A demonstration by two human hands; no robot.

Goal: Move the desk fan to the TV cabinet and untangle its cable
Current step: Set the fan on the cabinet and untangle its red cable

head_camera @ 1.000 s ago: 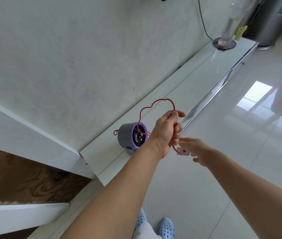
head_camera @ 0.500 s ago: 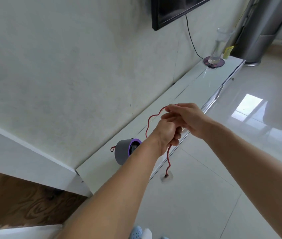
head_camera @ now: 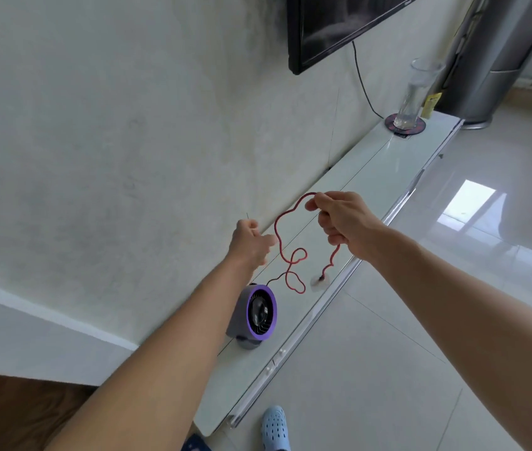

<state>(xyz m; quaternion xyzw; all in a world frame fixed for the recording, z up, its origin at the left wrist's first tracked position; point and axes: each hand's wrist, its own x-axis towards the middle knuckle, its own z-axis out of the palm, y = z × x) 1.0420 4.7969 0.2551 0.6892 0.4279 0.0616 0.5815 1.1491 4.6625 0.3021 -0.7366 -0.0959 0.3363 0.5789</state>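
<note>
On the cabinet [head_camera: 372,177] the fan [head_camera: 258,315] stands upright near the front edge, so I judge the move done. My right hand [head_camera: 344,222] pinches the red cable [head_camera: 285,252] at the top of its arc, and the plug [head_camera: 318,281] dangles below it. My left hand [head_camera: 250,244] is loosely curled beside the cable, and I cannot tell whether it touches. The cable looks light, soft and springy, with a twisted loop above the fan. I would hold near that loop and feed the plug end through. The fan seems light; a hard tug could tip it.
</note>
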